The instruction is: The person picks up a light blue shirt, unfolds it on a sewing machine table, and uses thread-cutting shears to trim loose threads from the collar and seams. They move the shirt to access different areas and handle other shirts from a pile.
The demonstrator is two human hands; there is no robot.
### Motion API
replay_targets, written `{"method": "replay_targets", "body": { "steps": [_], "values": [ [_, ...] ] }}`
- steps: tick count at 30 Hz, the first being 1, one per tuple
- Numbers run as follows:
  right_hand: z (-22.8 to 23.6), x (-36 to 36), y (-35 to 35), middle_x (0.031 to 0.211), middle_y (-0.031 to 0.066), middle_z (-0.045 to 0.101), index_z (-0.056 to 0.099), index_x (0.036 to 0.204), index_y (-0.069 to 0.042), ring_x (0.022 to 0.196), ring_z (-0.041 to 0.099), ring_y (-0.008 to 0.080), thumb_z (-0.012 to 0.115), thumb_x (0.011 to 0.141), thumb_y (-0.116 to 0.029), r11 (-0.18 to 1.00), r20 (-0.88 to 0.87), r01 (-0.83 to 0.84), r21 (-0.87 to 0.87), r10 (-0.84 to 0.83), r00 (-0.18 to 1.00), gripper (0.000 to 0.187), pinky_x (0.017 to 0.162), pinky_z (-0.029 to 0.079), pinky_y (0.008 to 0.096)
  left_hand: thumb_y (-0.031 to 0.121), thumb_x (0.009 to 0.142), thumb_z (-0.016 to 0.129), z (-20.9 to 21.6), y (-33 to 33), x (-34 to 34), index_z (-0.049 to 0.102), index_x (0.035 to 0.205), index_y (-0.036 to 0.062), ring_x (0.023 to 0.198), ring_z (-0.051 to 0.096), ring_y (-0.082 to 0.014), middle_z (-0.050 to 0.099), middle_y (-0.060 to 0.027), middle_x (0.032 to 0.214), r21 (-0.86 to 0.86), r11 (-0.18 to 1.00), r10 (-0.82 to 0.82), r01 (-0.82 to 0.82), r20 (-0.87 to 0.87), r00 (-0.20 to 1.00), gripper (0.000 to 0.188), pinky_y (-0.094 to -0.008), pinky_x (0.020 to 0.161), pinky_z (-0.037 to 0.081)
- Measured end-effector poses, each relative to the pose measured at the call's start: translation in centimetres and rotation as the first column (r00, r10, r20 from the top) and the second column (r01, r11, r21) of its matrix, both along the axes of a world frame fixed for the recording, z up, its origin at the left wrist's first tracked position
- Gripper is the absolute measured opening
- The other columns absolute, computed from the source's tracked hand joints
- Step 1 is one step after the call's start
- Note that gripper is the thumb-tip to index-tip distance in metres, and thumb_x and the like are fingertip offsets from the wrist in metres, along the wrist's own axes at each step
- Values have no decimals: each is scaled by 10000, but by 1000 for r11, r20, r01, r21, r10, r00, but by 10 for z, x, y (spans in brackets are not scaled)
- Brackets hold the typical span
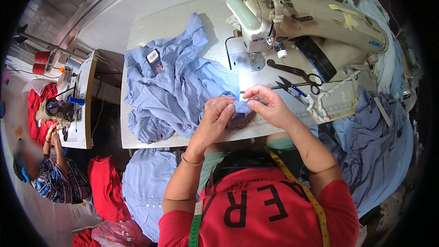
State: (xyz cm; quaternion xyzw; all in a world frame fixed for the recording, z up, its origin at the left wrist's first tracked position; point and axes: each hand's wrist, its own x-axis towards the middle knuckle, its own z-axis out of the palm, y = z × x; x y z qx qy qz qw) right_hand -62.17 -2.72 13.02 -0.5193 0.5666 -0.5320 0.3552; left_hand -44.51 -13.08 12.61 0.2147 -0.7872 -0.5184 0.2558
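Note:
A crumpled light blue garment (171, 80) lies across the left part of the sewing table, with a dark hang tag (154, 61) on top. At its front right edge my left hand (216, 118) is closed, thumb and forefinger pinching at the cloth. Close beside it, my right hand (273, 108) is curled in a pinch, thumb and forefinger near a small white label (242, 97) at the garment's edge. What the right fingertips hold is too small to make out. Behind the hands stands the sewing machine's needle plate (247, 60), with cloth reaching close to it.
Right of the needle are dark scissors (295, 72), a blue-and-black snipper (292, 89), a phone (316, 58) and a white braided cord (320, 103). Blue garments (375, 142) heap at the right. Another person (59, 174) sews red cloth at the far left.

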Motion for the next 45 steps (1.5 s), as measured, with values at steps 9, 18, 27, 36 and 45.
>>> {"method": "replay_targets", "body": {
  "steps": [9,18,27,36,45],
  "values": [
    [25,9,-2,983,22,550,601,863,-120,998,507,218,642,784,-153,955,-555,17,-295,-185,811,95,975,282,461,181,931,519,-2,-1,2,626,996,48,1086,476,-238,601,-95,1083,17,1000,-14,14,-5,1000,182,-348,972,286],
    [21,17,-7,980,4,527,604,826,-150,1015,508,210,655,760,-185,955,-707,26,-294,-236,667,90,1011,237,541,168,926,522,-4,-3,3,621,1014,25,1101,472,-253,595,-119,1127,5,1000,-23,23,-4,1000,195,-354,982,294],
    [20,16,-3,971,-7,531,585,805,-144,1026,507,212,664,748,-162,962,-669,37,-271,-215,712,99,1007,247,553,156,929,512,-4,-3,4,613,1018,26,1095,472,-253,595,-107,1130,23,1000,-5,5,-23,1000,187,-357,984,298],
    [24,18,-7,985,-39,537,625,803,-161,1029,508,171,700,702,-173,916,-814,0,-400,-355,460,126,1021,221,554,147,926,509,-2,1,1,608,989,21,1074,498,-274,605,-126,1068,-87,996,14,-13,1,1000,172,-379,975,296],
    [20,26,-11,992,-16,532,608,751,-110,1031,510,151,618,696,-152,904,-897,-118,-410,-377,230,70,1007,280,514,95,907,512,-3,5,-5,599,941,2,1033,542,-270,614,-146,990,-258,966,44,-32,42,998,132,-397,958,302]
  ]
}}
